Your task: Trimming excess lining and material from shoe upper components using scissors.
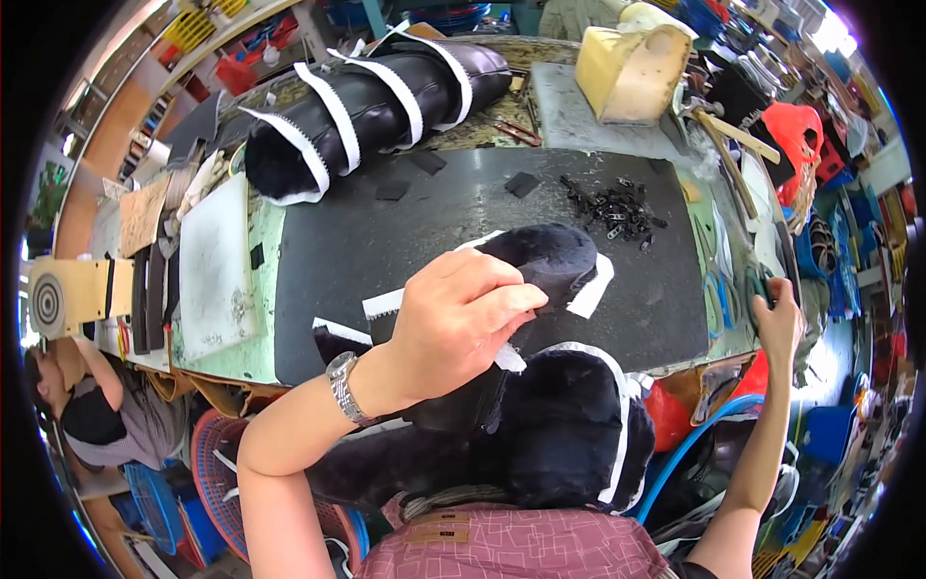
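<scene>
My left hand (461, 314), with a metal watch on the wrist, is closed in a pinch on the edge of a black fur-lined boot piece (540, 253) with white zigzag-edged strips. More of the black fur (564, 425), edged by a white strip, lies over my lap at the front edge of the table. Far to the right, my right hand (781, 317) has its fingers closed around the dark green handles of what looks like a pair of scissors (756, 294). The scissors' blades cannot be made out.
Black boot shafts (386, 106) with white strips lie nested at the back left. A heap of black zipper sliders (617, 210) rests on the dark mat (434, 212). Behind are a yellowish block (632, 75) and a hammer (723, 145). Another person (116, 415) sits at left.
</scene>
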The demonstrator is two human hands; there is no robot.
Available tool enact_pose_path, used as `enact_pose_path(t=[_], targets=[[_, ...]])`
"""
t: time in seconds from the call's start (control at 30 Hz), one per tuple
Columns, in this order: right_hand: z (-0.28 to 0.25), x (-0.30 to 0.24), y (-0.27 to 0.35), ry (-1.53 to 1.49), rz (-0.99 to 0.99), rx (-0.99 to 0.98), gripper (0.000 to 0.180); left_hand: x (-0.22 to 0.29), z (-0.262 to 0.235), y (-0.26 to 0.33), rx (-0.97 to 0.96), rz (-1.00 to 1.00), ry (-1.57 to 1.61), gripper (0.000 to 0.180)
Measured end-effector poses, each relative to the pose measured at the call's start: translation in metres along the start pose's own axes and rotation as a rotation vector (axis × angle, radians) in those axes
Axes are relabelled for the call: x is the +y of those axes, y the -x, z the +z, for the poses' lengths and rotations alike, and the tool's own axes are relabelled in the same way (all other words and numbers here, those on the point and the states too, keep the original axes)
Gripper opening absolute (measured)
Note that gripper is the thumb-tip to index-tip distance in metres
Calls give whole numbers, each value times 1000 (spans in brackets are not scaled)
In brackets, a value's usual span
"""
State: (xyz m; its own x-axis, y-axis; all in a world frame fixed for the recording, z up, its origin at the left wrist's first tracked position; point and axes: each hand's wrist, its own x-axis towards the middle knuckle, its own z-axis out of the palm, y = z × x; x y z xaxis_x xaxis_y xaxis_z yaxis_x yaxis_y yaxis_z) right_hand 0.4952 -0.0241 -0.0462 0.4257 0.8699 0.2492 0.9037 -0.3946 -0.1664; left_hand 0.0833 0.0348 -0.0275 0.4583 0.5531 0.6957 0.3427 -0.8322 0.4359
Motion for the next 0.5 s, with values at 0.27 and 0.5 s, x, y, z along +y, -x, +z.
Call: enact_pose_path(t=[0.27,0.5], targets=[[-43,-137,14,-402,-851,-261,50,-3,-1,3,-33,-143,190,14],[-47,-144,5,-348,-889,-439,49,-1,0,3,18,-345,327,8]])
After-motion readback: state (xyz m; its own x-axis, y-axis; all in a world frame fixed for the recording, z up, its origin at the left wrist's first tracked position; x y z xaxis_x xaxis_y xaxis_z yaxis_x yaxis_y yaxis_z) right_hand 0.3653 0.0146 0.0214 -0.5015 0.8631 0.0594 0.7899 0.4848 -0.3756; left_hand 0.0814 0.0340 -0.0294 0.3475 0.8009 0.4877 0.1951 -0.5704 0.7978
